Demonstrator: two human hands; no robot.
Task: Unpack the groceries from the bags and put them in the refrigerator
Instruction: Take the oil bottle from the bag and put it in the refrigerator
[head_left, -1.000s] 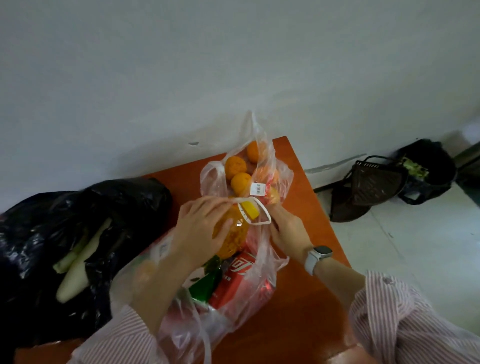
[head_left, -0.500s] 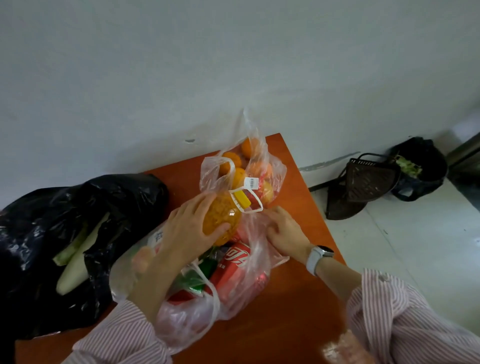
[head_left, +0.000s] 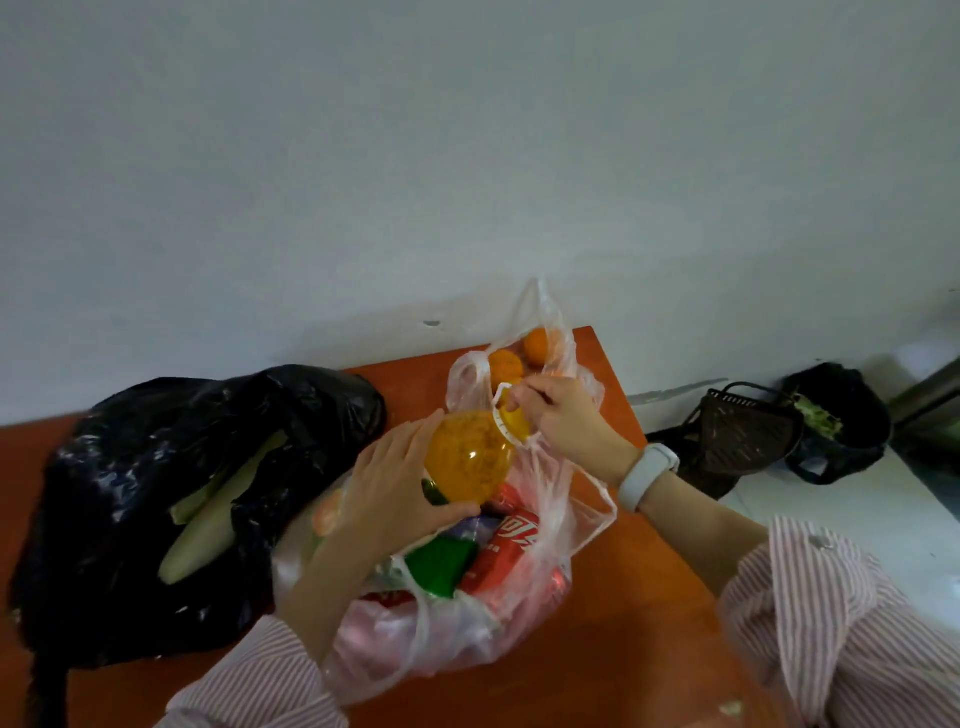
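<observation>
While easing the orange bottle (head_left: 470, 460) out of the clear bag (head_left: 524, 618) on the table (head_left: 613, 639): left hand (head_left: 392, 486) wrapped round its body for support, right hand (head_left: 566, 421) pinching the cap handle (head_left: 511, 428) to lift.

We list: clear glossy plastic juice bottle (head_left: 470, 460) with yellow plastic cap (head_left: 514, 420); thin translucent crinkled plastic bag (head_left: 519, 613); glossy black plastic bag (head_left: 156, 467); smooth orange table (head_left: 613, 660); striped cloth sleeve (head_left: 841, 634).
</observation>
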